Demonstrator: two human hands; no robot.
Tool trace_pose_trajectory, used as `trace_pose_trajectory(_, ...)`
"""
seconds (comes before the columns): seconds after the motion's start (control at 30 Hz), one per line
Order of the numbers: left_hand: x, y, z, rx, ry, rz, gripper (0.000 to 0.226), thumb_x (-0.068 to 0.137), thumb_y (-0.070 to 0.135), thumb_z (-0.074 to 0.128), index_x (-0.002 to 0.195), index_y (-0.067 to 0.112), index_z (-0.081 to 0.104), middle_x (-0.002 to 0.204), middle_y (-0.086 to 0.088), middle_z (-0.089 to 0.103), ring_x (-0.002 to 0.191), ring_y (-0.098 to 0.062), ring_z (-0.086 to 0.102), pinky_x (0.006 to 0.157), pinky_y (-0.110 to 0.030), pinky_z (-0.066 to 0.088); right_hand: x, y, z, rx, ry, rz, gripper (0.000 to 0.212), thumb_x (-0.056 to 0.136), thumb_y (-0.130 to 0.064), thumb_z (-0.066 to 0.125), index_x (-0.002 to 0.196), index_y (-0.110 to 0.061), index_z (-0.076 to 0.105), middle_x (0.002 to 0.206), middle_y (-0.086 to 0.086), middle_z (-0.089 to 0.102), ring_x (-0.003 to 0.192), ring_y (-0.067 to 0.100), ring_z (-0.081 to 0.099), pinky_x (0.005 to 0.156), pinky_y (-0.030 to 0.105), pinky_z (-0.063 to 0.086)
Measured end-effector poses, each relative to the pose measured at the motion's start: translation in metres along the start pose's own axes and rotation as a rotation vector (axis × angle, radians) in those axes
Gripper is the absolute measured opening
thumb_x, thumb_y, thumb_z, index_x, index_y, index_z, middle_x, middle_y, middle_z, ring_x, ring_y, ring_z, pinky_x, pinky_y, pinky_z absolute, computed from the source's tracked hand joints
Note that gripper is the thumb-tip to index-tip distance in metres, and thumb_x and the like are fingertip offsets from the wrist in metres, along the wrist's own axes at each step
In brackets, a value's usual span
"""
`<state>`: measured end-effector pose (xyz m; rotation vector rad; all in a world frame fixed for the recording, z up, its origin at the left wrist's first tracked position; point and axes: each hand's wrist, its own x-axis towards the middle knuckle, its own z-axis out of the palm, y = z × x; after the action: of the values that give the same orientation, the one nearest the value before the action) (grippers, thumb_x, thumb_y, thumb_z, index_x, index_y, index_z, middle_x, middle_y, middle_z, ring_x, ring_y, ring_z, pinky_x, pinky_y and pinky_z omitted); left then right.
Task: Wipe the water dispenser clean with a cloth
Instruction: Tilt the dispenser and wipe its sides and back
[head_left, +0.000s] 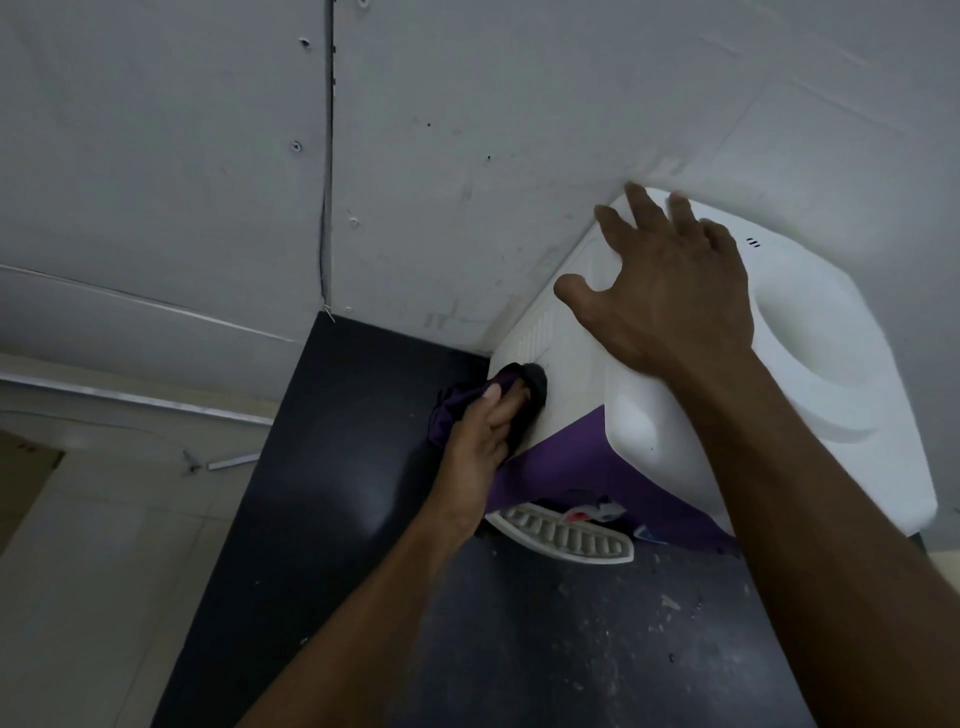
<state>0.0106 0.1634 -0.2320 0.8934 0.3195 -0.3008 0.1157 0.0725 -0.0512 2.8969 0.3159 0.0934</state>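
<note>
Water dispenser (831, 395): 3 o'clock, on counter (337, 467). Right hand (670, 296): fingers spread flat atop, steadying. Left hand (480, 426): grips cloth (445, 415), pressed to its 9 o'clock side. Step: side wipe. Next, likely: steady-pressure strokes downward.

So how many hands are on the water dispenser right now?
2. The left hand holds a dark cloth against the left side of the water dispenser. The right hand rests flat on its white top.
</note>
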Motion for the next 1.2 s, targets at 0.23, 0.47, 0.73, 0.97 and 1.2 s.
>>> trace_pose_trajectory(0.23, -0.008, -0.014, 0.025, 0.196, -0.116, 0.233, 0.062, 0.096, 0.068, 0.04, 0.151, 0.039, 0.03, 0.164, 0.015, 0.029, 0.151, 0.0, 0.025, 0.127, -0.037, 0.019, 0.0, 0.001, 0.0, 0.006, -0.002, 0.001, 0.09, 0.082, -0.072, 0.027, 0.16, -0.029, 0.029, 0.172, -0.001, 0.014, 0.158, 0.029, 0.01, 0.126, 0.048, 0.011)
trace_pose_trajectory(0.47, 0.015, -0.016, 0.014, 0.423, -0.057, 0.168, 0.09, 0.088, 0.084, 0.025, 0.161, 0.032, 0.014, 0.167, 0.018, 0.019, 0.149, 0.006, 0.019, 0.126, -0.029, 0.015, 0.001, 0.0, 0.0, -0.02, -0.001, -0.008, 0.091, 0.081, -0.073, 0.025, 0.161, -0.028, 0.029, 0.172, 0.001, 0.013, 0.158, 0.031, 0.01, 0.125, 0.049, 0.011)
trace_pose_trajectory(0.73, 0.027, -0.04, -0.012, 0.467, 0.008, -0.032, 0.085, 0.091, 0.079, 0.021, 0.162, 0.033, 0.011, 0.167, 0.014, 0.016, 0.15, -0.004, 0.02, 0.124, -0.031, 0.014, 0.001, -0.001, 0.0, -0.026, 0.003, -0.014, 0.091, 0.081, -0.072, 0.026, 0.16, -0.028, 0.03, 0.172, 0.001, 0.014, 0.158, 0.032, 0.012, 0.125, 0.05, 0.013)
trace_pose_trajectory(0.97, 0.044, -0.051, -0.035, 0.478, 0.032, -0.161, 0.1, 0.078, 0.098, 0.017, 0.159, 0.04, 0.024, 0.164, 0.009, 0.031, 0.149, -0.013, 0.032, 0.125, -0.045, 0.023, 0.002, 0.001, 0.0, -0.017, 0.004, -0.007, 0.091, 0.08, -0.073, 0.025, 0.16, -0.03, 0.03, 0.172, 0.0, 0.014, 0.158, 0.031, 0.011, 0.125, 0.049, 0.012)
trace_pose_trajectory(1.2, 0.0, -0.071, -0.041, 0.389, 0.024, -0.165, 0.087, 0.084, 0.093, 0.022, 0.158, 0.047, 0.023, 0.16, 0.018, 0.034, 0.146, -0.005, 0.034, 0.125, -0.036, 0.022, 0.001, 0.001, 0.0, -0.003, 0.003, -0.018, 0.092, 0.08, -0.074, 0.027, 0.16, -0.028, 0.031, 0.172, 0.001, 0.015, 0.158, 0.031, 0.012, 0.125, 0.052, 0.013)
